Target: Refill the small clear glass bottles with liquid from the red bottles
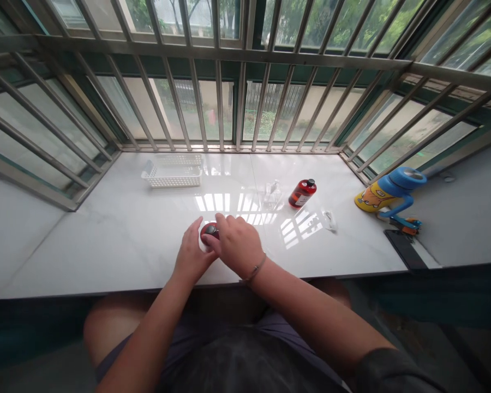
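Note:
Between my hands at the counter's near side is a small red bottle with a black top [210, 231], seen from above and partly covered. My left hand [190, 252] wraps round its left side, thumb and fingers curved about it. Over its right side lies my right hand [238, 244], closed, with thumb and fingers at the black top; the exact grip is partly hidden. Farther off to the right stands a second red bottle [303, 194] with a black cap and a pale label. Beside that one is a clear, see-through object [272, 194] whose kind I cannot make out.
A white perforated basket [174, 181] sits at the back left of the glossy white counter [118, 234]. Toward the right are a small clear and white piece [330, 221], a blue and yellow flask [388, 190] and a dark phone [405, 248]. Metal window bars [229, 147] edge the back.

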The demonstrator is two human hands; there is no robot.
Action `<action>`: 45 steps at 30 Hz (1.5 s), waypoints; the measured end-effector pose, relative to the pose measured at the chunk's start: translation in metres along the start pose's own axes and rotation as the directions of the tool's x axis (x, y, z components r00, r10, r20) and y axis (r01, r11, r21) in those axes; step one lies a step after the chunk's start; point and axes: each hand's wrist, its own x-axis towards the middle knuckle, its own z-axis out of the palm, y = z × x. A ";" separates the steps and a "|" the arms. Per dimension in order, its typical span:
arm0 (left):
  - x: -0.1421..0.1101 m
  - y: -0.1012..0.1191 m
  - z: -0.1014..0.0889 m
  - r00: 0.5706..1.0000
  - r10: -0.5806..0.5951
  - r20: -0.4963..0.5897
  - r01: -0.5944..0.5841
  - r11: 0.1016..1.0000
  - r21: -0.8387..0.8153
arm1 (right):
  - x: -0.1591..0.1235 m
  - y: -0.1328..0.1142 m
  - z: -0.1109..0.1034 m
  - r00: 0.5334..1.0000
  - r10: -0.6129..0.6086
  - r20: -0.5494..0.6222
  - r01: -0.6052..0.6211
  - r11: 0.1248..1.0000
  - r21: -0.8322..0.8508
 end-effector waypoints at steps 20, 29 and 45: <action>0.015 0.001 0.013 0.999 0.019 0.043 -0.017 0.999 -0.036 | 0.041 0.008 -0.013 0.768 -0.550 0.329 0.609 0.786 -0.108; 0.014 -0.001 0.012 0.996 0.009 0.084 -0.003 0.997 -0.078 | 0.033 -0.012 -0.017 0.895 -0.299 0.330 0.355 0.927 -0.124; 0.014 0.009 0.007 0.993 -0.072 0.096 0.084 0.988 -0.128 | 0.051 -0.010 -0.032 0.840 -0.238 0.487 0.315 0.946 -0.081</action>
